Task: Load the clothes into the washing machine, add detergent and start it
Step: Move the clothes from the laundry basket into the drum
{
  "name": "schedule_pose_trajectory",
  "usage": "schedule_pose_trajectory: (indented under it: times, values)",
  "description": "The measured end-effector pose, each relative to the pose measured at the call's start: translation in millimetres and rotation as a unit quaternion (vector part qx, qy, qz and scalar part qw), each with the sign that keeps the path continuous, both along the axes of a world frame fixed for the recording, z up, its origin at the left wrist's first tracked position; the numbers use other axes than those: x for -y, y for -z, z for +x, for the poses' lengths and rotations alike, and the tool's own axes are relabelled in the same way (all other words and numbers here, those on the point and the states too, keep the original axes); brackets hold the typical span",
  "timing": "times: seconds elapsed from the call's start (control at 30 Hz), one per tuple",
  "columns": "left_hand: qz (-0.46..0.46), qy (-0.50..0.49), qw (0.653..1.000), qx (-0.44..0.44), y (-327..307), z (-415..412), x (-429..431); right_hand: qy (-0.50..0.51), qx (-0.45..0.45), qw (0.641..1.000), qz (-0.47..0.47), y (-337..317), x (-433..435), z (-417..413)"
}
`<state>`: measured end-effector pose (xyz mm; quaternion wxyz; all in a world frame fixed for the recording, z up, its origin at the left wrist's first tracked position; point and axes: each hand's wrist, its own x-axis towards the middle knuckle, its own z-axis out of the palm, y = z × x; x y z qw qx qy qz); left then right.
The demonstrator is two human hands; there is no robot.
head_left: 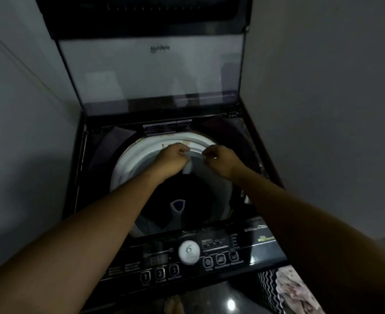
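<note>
Holding small pale packet (pixel 187 167), prob. detergent sachet, over open drum (pixel 137 155) of top-load washing machine (pixel 250 250), in front of raised lid (pixel 150 71). Pinching packet's top w/ curled fingers of left hand (pixel 172 156). Keeping right hand (pixel 220 157) curled just beside it, not showing clearly whether touching. Hovering above dark clothes (pixel 178 200) already in drum. Judging packet light, thin, floppy, poss. slick: worth pinching at top edge w/ both hands, tearing over drum.
</note>
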<state>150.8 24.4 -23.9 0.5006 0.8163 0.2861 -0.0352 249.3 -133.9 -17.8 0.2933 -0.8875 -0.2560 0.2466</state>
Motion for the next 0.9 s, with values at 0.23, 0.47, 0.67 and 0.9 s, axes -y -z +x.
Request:
schedule_pose_trajectory:
  times: [0.23, 0.47, 0.67, 0.9]
  values:
    - [-0.006, 0.039, 0.993, 0.11, -79, 19, 106, 0.058, 0.053, 0.989, 0.126, -80, 115, 7]
    - [-0.053, 0.148, 0.979, 0.131, -86, 53, 286, 0.174, 0.054, 0.978, 0.106, -80, 306, 11]
    - [-0.076, 0.219, 0.969, 0.084, -22, 63, 420, 0.271, 0.007, 0.96, 0.072, -8, 447, -6]
    - [-0.086, 0.242, 0.966, -0.025, 110, 48, 501, 0.35, -0.084, 0.932, 0.04, 123, 542, -44]
